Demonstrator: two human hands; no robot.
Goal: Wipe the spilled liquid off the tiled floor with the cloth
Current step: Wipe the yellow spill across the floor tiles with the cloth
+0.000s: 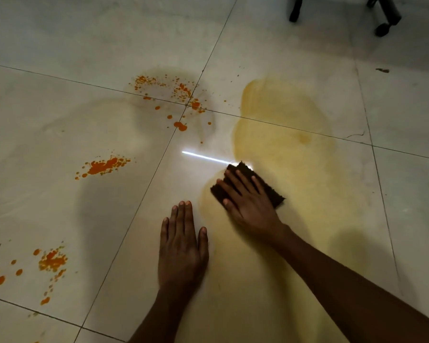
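Pale glossy tiled floor (60, 134), dark grout lines crossing near upper centre, dim lighting, one bright streak of reflected light (203, 157) just left of the cloth. Right hand (248, 201) laid flat on dark brown cloth (263, 184), fingers straight and slightly spread, pressing down rather than curling round it; thumb at the cloth's near-left edge. Cloth folded into a rough rectangle, far corner and right edge showing, middle covered by the hand. Cloth positioned at the left border of a wide yellow smear (287, 134) running from upper right toward the bottom edge, lower part cut off by the frame and partly covered by the right forearm. Left hand (181, 246) flat on the tile just left of the smear, fingers straight and close together, thumb set apart, holding nothing. Orange splatter (178, 95) around the grout crossing, a second patch (104, 165) at mid left, a third (50, 262) at lower left, all well apart from the cloth. Faint greyish film around the splatter, edges hard to trace. Black chair base with castors (384, 13) at top right, cut off by the frame. Small dark speck (382, 70) at far right, too small to identify.
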